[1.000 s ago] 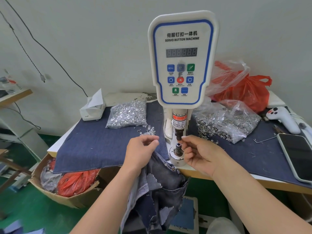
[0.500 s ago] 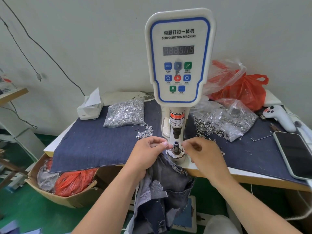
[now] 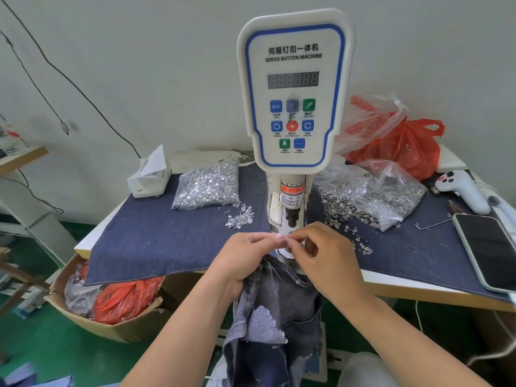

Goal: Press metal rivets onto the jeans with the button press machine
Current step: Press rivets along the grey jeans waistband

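The white servo button machine (image 3: 293, 90) stands at the middle of the table, its press head (image 3: 291, 216) just above my hands. Dark jeans (image 3: 276, 317) hang from the table's front edge below the machine. My left hand (image 3: 245, 261) grips the jeans' upper edge, its fingertips meeting those of my right hand (image 3: 326, 252) over the lower die, which they hide. Both hands pinch a small metal piece (image 3: 290, 239) between their fingertips; what it is I cannot make out.
A bag of silver rivets (image 3: 208, 187) and loose ones (image 3: 240, 217) lie left of the machine. An open bag of ring caps (image 3: 371, 199) lies right. A phone (image 3: 488, 250), white controller (image 3: 463, 191), tissue pack (image 3: 149, 177), red bags (image 3: 396, 141) and a floor carton (image 3: 111, 328) surround.
My right hand came down from the press head to the lower die. My left hand moved right with the jeans' edge until the fingertips of both hands met over the die.
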### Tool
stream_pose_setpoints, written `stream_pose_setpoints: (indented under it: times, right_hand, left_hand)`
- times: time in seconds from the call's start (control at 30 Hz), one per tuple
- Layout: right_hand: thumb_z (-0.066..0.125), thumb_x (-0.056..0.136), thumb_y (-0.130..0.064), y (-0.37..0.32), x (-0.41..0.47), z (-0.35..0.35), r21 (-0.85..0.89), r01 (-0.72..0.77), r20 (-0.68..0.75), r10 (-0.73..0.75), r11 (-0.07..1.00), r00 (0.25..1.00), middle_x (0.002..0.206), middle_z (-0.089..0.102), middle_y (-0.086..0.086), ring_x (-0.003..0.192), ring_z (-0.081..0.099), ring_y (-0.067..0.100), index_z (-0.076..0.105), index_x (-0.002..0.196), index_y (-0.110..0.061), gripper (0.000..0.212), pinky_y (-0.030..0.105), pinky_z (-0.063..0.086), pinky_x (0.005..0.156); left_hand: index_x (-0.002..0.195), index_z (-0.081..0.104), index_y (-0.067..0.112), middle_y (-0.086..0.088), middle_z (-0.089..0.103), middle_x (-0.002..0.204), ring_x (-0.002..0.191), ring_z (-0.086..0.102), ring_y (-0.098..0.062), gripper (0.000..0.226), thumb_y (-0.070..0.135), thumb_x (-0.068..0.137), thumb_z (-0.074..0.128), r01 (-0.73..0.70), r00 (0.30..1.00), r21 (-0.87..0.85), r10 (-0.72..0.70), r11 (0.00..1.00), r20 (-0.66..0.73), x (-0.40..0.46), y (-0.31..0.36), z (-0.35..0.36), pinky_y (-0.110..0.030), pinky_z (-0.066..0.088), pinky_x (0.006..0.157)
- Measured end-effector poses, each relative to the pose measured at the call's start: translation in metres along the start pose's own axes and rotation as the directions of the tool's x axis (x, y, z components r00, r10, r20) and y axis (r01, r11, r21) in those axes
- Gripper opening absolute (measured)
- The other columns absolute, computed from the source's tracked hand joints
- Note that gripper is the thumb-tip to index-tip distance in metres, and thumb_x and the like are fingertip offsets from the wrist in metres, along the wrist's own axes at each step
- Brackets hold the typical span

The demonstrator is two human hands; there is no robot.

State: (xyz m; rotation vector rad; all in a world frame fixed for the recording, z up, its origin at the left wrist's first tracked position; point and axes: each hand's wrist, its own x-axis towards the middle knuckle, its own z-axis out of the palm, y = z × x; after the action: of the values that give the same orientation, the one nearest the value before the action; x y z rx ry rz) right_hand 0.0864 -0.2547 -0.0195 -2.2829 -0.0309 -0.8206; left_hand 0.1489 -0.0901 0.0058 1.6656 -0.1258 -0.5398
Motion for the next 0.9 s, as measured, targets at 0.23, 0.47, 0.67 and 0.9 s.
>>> stream_pose_setpoints:
  times: [0.23, 0.47, 0.67, 0.9]
  right_hand:
    - [0.076, 0.088, -0.024, 0.013, 0.027, -0.01, -0.077, -0.151, 0.11, 0.159, 0.986, 0.981, 0.076, 0.071, -0.014, 0.07, 0.064, 0.003, 0.076, 0.084, -0.026, 0.004, 0.025, 0.052, 0.073]
    - [0.076, 0.091, -0.025, 0.018, 0.042, -0.018, -0.075, -0.084, 0.279, 0.102, 0.994, 0.955, 0.071, 0.065, -0.023, 0.074, 0.06, -0.015, 0.076, 0.09, -0.025, 0.002, 0.003, 0.041, 0.069]
    - [0.076, 0.093, -0.024, 0.018, 0.05, -0.025, -0.089, -0.039, 0.388, 0.07, 0.995, 0.919, 0.075, 0.066, -0.02, 0.068, 0.059, -0.01, 0.079, 0.096, -0.02, 0.006, 0.004, 0.041, 0.068]
    - [0.078, 0.09, -0.026, 0.017, 0.057, -0.028, -0.116, -0.002, 0.404, 0.049, 0.993, 0.913, 0.069, 0.06, -0.025, 0.065, 0.055, -0.02, 0.081, 0.095, -0.02, 0.008, 0.003, 0.04, 0.069]
  left_hand:
    - [0.088, 0.08, 0.024, 0.01, 0.081, 0.094, 0.097, 0.07, -0.003, 0.028, 0.028, 0.106, 0.059, -0.02, 0.992, 0.049, 0.026, 0.999, -0.127, 0.005, -0.002, -0.004, -0.028, 0.042, 0.085]
    - [0.082, 0.079, 0.026, 0.009, 0.081, 0.094, 0.096, 0.067, -0.004, 0.032, 0.027, 0.106, 0.058, -0.042, 0.99, 0.034, 0.047, 0.999, -0.136, 0.005, 0.0, -0.007, -0.029, 0.041, 0.083]
    - [0.084, 0.079, 0.025, 0.009, 0.081, 0.094, 0.099, 0.068, -0.006, 0.03, 0.026, 0.106, 0.058, -0.043, 0.99, 0.032, 0.047, 0.999, -0.135, 0.003, 0.001, -0.006, -0.029, 0.042, 0.085]
    - [0.085, 0.079, 0.025, 0.008, 0.081, 0.094, 0.101, 0.068, -0.009, 0.029, 0.026, 0.106, 0.058, -0.054, 0.989, 0.029, 0.057, 0.998, -0.135, 0.001, 0.004, -0.004, -0.029, 0.043, 0.086]
